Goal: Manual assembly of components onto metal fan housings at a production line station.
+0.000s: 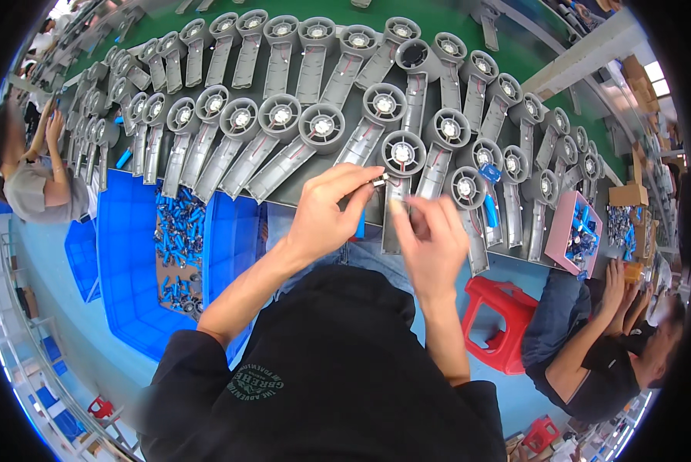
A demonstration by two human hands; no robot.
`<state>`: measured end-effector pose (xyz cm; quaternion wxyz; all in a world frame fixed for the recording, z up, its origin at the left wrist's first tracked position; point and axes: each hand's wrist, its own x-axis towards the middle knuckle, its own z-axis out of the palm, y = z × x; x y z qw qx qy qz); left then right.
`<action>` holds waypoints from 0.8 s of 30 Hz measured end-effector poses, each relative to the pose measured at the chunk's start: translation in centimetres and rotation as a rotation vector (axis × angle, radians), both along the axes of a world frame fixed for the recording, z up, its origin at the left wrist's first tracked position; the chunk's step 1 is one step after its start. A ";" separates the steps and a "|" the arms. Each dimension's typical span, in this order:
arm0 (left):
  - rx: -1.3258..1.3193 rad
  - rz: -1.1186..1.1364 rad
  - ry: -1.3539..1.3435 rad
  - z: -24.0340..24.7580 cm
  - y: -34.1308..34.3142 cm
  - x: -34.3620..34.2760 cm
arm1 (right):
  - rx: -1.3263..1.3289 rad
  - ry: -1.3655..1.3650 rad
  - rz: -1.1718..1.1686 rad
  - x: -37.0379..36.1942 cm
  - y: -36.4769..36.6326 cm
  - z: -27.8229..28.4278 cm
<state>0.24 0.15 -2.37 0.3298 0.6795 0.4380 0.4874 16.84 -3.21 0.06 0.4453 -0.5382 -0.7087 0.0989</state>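
My left hand (326,208) pinches a small metallic part (380,180) between thumb and fingertips, just above the table's near edge. Below that thumb a blue cylindrical cell (361,225) shows; whether it is joined to the part is unclear. Close by on the right, my right hand (436,245) has its fingers curled in, slightly blurred, and what they hold, if anything, cannot be made out. It is in front of the handle of a grey handheld fan housing (403,153), whose round head with a white hub faces up. The handle is partly hidden by my hand.
Rows of similar open fan housings (280,114) cover the bench. Another blue cell with a board (489,174) lies on one at right. Blue bins (130,269) stand left, a pink box (565,223) and red stool (499,308) right. Co-workers sit on both sides.
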 end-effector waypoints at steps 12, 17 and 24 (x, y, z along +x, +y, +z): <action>-0.383 -0.191 -0.550 6.1 3.2 -1.6 | -0.678 0.561 -0.123 0.4 -1.8 7.4; -0.346 -0.007 -0.560 8.9 18.9 -6.1 | -0.422 -0.100 0.081 -3.9 17.1 8.9; -0.492 0.153 -0.364 3.9 39.7 -14.2 | -0.399 -0.108 0.047 -11.7 40.0 -0.2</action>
